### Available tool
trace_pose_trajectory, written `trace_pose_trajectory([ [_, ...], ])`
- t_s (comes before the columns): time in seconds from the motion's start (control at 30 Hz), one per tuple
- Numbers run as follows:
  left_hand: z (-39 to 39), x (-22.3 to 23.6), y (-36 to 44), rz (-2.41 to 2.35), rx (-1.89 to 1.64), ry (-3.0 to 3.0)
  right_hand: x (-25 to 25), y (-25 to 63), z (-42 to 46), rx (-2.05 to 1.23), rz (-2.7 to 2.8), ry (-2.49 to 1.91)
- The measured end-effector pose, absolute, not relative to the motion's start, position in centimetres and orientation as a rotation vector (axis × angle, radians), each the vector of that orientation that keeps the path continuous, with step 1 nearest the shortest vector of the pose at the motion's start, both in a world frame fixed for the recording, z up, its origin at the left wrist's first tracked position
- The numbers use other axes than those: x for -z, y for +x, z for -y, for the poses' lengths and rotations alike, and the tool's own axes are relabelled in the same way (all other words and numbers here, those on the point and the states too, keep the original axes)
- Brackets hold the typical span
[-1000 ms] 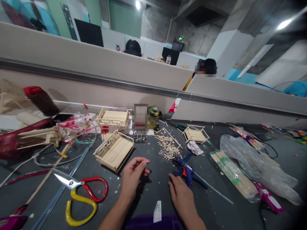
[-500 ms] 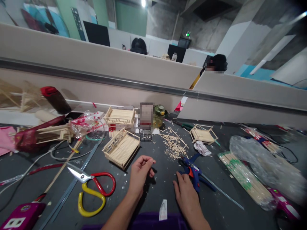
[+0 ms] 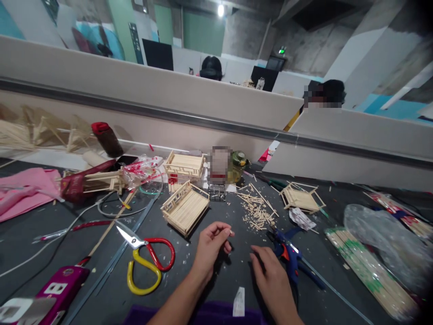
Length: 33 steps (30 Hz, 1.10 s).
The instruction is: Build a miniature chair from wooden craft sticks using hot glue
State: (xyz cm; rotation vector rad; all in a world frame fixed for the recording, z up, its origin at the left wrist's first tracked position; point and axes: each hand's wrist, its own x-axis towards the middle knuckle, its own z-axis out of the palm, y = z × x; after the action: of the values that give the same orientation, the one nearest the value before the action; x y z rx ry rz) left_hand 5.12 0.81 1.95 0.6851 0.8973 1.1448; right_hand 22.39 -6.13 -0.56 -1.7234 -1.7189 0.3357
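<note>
My left hand [image 3: 214,246] is closed in a pinch above the dark table, with a tiny pale piece [image 3: 232,233] at the thumb and fingertip. My right hand [image 3: 270,277] holds nothing; its fingers stretch forward, just left of a blue hot glue gun [image 3: 291,257] with a clear glue stick in its back. Beyond my left hand stands a small model of wooden sticks [image 3: 186,210], with a slatted base and a railing. A heap of short cut sticks [image 3: 259,212] lies between it and another stick frame [image 3: 301,198]. Scissors [image 3: 145,257] with red and yellow handles lie at left.
A second slatted model [image 3: 184,163] stands at the back, near a green-lidded jar [image 3: 239,164]. Bagged sticks [image 3: 368,266] lie at right. A magenta power strip [image 3: 59,289], cables and a red-capped bottle [image 3: 107,139] are at left. A low partition [image 3: 152,99] closes the back.
The view has turned a little left, so the table's things sit further right. My right hand has moved left, away from the glue gun. My left hand keeps its pinch.
</note>
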Motion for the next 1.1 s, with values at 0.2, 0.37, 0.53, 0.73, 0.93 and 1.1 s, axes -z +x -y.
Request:
trace_pose_trajectory([
  [0.2, -1.2, -1.1, 4.9, -0.846, -1.097, 0.586, -2.6, 18.7, 4.0, -0.596, 1.56, -1.526],
  [0.37, -1.4, -1.2, 4.6, -0.756, -1.099, 0.601, -3.0, 17.3, 2.1, -0.758, 1.409, -1.462],
  [0.53, -1.6, -1.3, 4.4, -0.791, -1.082, 0.615, -3.1, 17.0, 1.6, -0.993, 1.281, -1.344],
  [0.73, -1.5, -1.5, 4.5, -0.842, -1.045, 0.663, -2.1, 17.0, 1.2, -1.11, 1.009, -1.359],
  [0.93, -1.6, -1.7, 4.4, -0.873, -1.023, 0.772, -1.8, 17.0, 1.0, -1.156, 0.943, -1.35],
  [1.1, -1.8, -1.6, 4.2, -0.891, -1.0, 0.889, -1.8, 16.7, 1.2, -1.102, 0.982, -1.364],
])
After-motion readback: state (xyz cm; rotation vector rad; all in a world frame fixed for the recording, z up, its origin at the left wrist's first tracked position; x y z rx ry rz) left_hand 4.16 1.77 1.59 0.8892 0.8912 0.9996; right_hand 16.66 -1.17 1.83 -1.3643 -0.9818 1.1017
